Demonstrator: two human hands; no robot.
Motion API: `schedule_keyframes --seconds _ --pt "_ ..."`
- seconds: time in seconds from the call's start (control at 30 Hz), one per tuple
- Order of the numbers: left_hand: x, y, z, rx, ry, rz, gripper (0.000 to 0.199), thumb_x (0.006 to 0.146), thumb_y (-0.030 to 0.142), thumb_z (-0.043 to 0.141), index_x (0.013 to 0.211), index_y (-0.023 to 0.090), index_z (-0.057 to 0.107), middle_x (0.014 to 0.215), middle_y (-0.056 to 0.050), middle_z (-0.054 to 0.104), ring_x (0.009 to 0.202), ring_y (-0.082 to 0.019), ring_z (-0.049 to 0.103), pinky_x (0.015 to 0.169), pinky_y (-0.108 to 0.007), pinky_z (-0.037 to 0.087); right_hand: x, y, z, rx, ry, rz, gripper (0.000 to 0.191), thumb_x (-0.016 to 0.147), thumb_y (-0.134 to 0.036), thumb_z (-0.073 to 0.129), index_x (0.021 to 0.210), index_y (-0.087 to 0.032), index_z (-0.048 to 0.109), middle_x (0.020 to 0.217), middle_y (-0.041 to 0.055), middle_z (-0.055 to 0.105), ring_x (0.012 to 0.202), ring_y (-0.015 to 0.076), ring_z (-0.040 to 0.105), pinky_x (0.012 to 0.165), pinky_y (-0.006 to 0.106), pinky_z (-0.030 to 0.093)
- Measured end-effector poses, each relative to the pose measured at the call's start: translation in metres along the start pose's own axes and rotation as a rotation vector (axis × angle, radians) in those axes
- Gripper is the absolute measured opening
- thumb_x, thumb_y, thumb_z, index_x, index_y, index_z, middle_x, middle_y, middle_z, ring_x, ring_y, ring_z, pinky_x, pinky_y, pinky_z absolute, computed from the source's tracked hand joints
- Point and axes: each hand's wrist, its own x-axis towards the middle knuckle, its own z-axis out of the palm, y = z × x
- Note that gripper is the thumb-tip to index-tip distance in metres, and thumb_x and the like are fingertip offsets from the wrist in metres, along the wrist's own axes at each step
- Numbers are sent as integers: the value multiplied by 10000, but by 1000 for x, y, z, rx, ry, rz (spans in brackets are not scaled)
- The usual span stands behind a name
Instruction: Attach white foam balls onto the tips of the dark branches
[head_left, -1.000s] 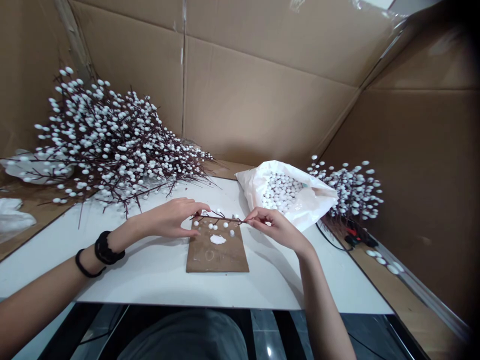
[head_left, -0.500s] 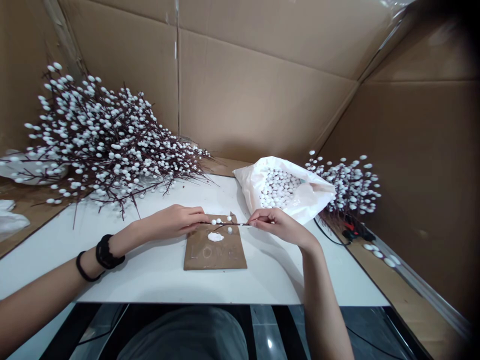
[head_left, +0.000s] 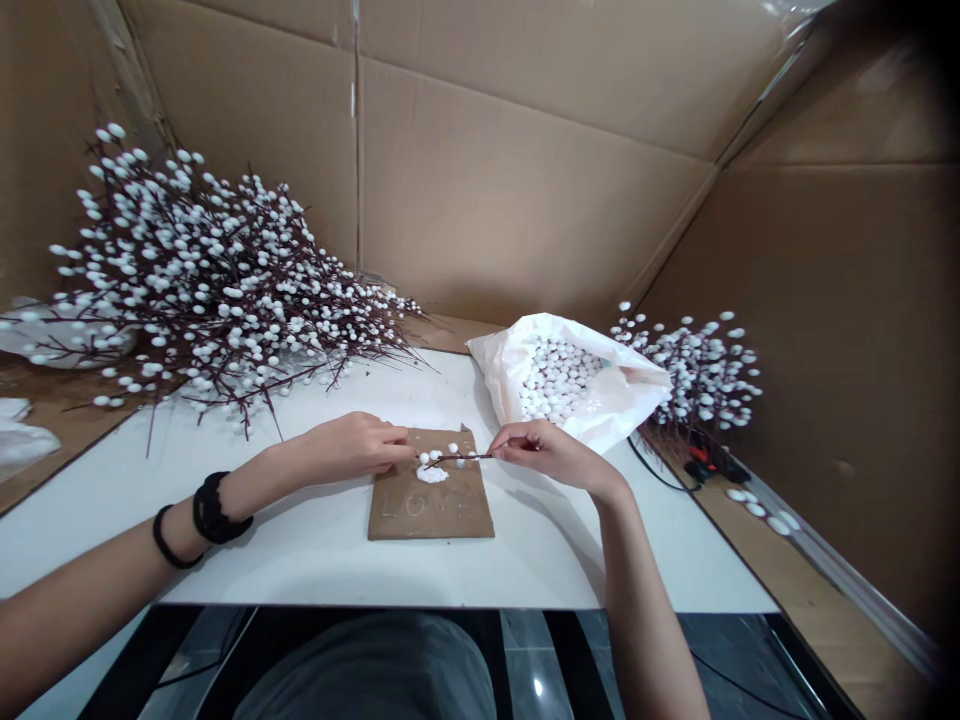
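Observation:
A thin dark twig [head_left: 465,457] with a few white berries spans the gap between my hands. My right hand [head_left: 529,447] pinches its right end. My left hand [head_left: 367,446] is closed at the left end, by the berries, its fingertips pressed together. Beneath the twig lies a brown cardboard piece [head_left: 431,515] with "LOVE" written on it. A white blob of paste [head_left: 432,474] sits on the cardboard, just under the twig's left part. Behind my right hand an open white bag [head_left: 611,425] holds many loose white berries [head_left: 555,380].
A large pile of berried branches [head_left: 217,270] covers the table's back left. A smaller bunch [head_left: 701,370] lies at the right, beside a black and red object [head_left: 705,462]. Cardboard walls [head_left: 525,180] enclose the white table [head_left: 315,560].
The twig and my right hand have shifted slightly left and toward me. The berried part now hangs closer to the white blob.

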Motion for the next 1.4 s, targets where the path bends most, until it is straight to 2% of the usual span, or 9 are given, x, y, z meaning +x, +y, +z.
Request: schedule_keyframes --seconds 0.13,0.53,0.63,0.73,0.87,1.0,1.13,1.27,1.4 --pt "0 -1 4 -9 -28 51 182 898 134 457 943 240 598 839 -17 616 625 -100 544 600 -211 404 0 1 0 7 -7 5 285 888 -389 513 833 -164 680 680 5 543 585 109 381 517 248 280" --pt "1 1 4 38 -65 70 172 886 124 461 937 223 592 834 -17 627 629 -119 547 570 -248 375 2 4 0 21 -17 20 284 885 -398 515 847 -176 688 690 8 557 583 115 405 522 249 293" --pt "2 0 0 55 -62 49 184 890 115 448 957 205 593 835 -26 637 642 -127 557 589 -260 382 1 2 0 27 17 12 286 879 -406 517 846 -177 685 731 22 593 612 125 446 537 250 325" --pt "2 -1 -6 49 -35 6 227 919 151 428 1077 202 583 884 -39 655 686 -137 573 640 -267 396 -1 2 -2 23 79 11 285 879 -413 515 863 -182 681 765 29 612 630 130 465 548 249 343" --pt "0 0 -15 -89 16 -118 266 939 262 437 1174 181 533 960 -63 651 790 -166 584 722 -273 418 -4 5 -7 20 155 9 293 877 -437 522 869 -189 677 727 20 582 592 122 425 512 246 306" --pt "-1 2 -20 -325 76 -192 318 961 193 340 1254 171 463 1163 -109 576 1034 -181 562 873 -279 428 -11 2 -14 64 187 22 293 862 -451 547 862 -188 674 696 7 553 564 111 396 501 247 288" --pt "1 5 -18 -453 89 -205 283 968 194 340 1191 159 511 1152 -123 554 985 -155 574 827 -250 451 -20 0 -21 79 168 48 305 853 -461 558 862 -180 675 721 17 571 585 114 415 513 250 303" --pt "4 9 -6 -483 24 -136 254 959 180 377 1131 159 563 1101 -116 608 994 -164 595 848 -258 459 -25 2 -25 55 185 78 310 848 -467 563 860 -184 688 770 38 611 625 133 463 539 262 333" --pt "5 13 5 -475 -34 -159 363 949 185 402 1307 200 457 1162 -106 623 1031 -180 599 867 -285 472 -27 3 -26 67 155 84 309 844 -456 571 866 -177 701 804 58 650 679 155 519 587 278 372"
